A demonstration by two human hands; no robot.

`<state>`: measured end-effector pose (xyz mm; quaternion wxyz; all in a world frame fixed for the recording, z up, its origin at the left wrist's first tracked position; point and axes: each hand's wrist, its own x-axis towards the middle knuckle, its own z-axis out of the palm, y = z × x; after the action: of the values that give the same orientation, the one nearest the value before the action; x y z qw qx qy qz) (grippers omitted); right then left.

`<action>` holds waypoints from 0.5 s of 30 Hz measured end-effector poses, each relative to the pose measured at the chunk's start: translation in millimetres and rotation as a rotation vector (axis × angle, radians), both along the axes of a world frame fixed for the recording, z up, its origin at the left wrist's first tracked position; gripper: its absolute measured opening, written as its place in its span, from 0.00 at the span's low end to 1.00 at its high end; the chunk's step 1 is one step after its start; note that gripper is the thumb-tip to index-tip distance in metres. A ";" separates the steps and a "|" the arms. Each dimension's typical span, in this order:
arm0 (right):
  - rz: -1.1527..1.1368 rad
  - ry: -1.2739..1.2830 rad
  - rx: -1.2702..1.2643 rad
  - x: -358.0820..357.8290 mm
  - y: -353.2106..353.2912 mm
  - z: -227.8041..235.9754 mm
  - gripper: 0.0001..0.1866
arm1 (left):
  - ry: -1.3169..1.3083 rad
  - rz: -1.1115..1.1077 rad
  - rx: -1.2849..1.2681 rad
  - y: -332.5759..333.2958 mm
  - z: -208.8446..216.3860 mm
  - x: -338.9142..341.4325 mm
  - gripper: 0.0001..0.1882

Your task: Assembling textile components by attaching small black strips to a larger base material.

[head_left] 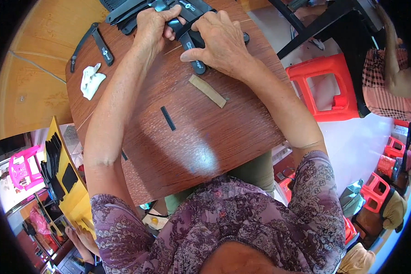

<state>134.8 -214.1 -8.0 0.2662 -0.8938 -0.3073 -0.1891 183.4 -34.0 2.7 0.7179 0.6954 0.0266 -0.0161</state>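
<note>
At the far side of the brown table [146, 155], my left hand [154, 28] is closed, thumb and fingers pinching a black strap [185, 31]. My right hand [221, 43] curls its fingers over the same strap from the other side, its thumb stretched out to the left. Under the right hand lies a black strap end with a rounded tip and white print [198, 66]. More black straps [128, 13] are heaped beyond my left hand. What lies beneath my fingers is partly hidden.
A tan strip [208, 91] and a short black strip [168, 118] lie nearer me. At left are a folded black strap [103, 48] and a crumpled white cloth [92, 81]. A red stool [324, 89] stands off the right edge; another person's hand [84, 239] shows lower left.
</note>
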 end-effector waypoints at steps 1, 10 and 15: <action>-0.013 -0.005 -0.004 -0.7 1.5 0.4 0.31 | -0.016 -0.005 0.004 1.9 -1.1 0.6 0.10; 0.007 -0.022 -0.028 1.1 0.6 2.1 0.35 | -0.045 0.026 -0.050 0.0 -4.0 -1.9 0.10; 0.014 -0.028 -0.027 2.7 2.6 -2.9 0.33 | -0.045 0.086 0.017 -6.5 -3.4 2.9 0.10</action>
<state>137.5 -211.4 -10.9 0.2513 -0.8924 -0.3198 -0.1954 186.3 -40.5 -0.6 0.7126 0.6998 0.0403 0.0307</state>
